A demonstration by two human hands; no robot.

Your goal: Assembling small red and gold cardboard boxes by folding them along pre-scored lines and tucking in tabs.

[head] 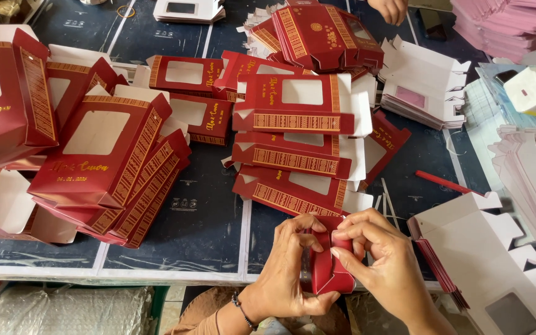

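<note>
My left hand [290,267] and my right hand [376,260] both grip a small dark red cardboard box [330,268] at the table's near edge, fingers pressing its flaps together. Just beyond them lies a row of flat red window boxes with gold bands [296,124]. A stack of assembled red window boxes [103,161] leans at the left.
Flat white box blanks [485,248] lie at the right, more white blanks [420,84] further back. A red stick [445,183] rests on the dark blue table [193,229]. Pink sheets [504,25] sit at the far right. Another person's hand [392,9] shows at the top.
</note>
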